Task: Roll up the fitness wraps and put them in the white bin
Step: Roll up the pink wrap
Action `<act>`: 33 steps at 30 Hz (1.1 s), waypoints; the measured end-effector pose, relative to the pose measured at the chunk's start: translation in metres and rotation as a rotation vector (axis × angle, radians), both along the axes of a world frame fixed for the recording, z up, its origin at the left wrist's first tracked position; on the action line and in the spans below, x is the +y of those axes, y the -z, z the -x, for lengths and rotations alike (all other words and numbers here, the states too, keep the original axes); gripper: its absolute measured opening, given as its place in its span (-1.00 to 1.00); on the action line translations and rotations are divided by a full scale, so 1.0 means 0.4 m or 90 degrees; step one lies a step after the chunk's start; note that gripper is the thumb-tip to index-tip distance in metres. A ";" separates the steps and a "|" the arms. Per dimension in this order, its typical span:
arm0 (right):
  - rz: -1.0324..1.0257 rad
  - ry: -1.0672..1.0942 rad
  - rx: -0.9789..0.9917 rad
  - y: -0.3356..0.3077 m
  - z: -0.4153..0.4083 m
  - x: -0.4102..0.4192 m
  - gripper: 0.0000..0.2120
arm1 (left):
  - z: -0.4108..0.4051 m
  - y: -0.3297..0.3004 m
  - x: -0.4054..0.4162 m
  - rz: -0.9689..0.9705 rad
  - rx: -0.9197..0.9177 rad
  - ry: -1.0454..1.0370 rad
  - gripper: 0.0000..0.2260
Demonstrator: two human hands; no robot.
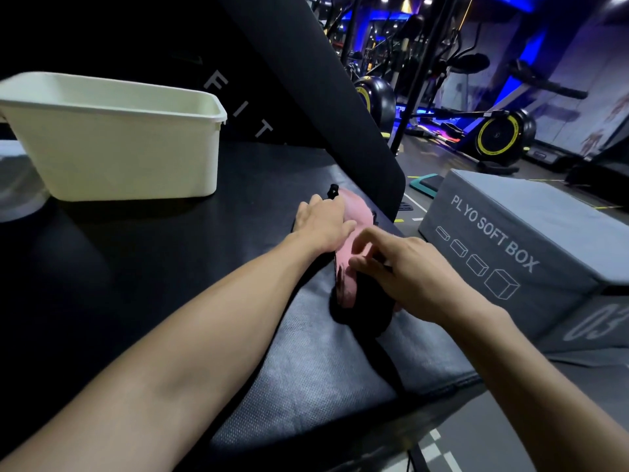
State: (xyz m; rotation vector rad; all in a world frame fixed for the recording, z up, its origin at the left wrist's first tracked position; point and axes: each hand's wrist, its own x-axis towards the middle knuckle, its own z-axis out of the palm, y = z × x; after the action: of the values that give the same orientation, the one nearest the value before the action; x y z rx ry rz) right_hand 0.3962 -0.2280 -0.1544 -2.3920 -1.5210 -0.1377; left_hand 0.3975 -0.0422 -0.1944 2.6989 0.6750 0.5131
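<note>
A pink and black fitness wrap (345,281) lies stretched along the right edge of the black padded surface (170,267). My left hand (323,221) rests on its far end with fingers spread flat, beside a black strap loop (333,191). My right hand (405,267) is at the near part, its fingers curled and pinching the pink fabric above a dark bunched section. A black strap (388,366) trails toward me from there. The white bin (129,137) stands at the back left of the surface, well apart from both hands; its inside is hidden.
A slanted black pad (323,80) rises just behind the wrap. A grey plyo soft box (527,233) sits to the right, below the surface's edge. Exercise bikes (497,134) and gym machines fill the far right background.
</note>
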 end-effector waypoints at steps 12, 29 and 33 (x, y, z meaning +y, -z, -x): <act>-0.028 -0.059 -0.083 0.024 0.001 -0.030 -0.43 | -0.005 -0.003 0.004 0.026 0.003 -0.007 -0.65; 0.049 -0.123 0.077 -0.017 -0.045 -0.039 -0.68 | -0.019 0.022 0.028 0.077 0.022 0.029 -0.66; 0.059 -0.122 0.156 -0.007 -0.035 -0.045 -0.77 | -0.017 0.031 0.037 0.103 -0.010 0.065 -0.63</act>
State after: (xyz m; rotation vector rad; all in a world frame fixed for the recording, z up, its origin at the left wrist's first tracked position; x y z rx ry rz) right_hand 0.4101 -0.2458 -0.1515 -2.2179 -1.6558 0.2629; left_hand 0.4042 -0.0276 -0.2067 2.5587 0.5468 0.4347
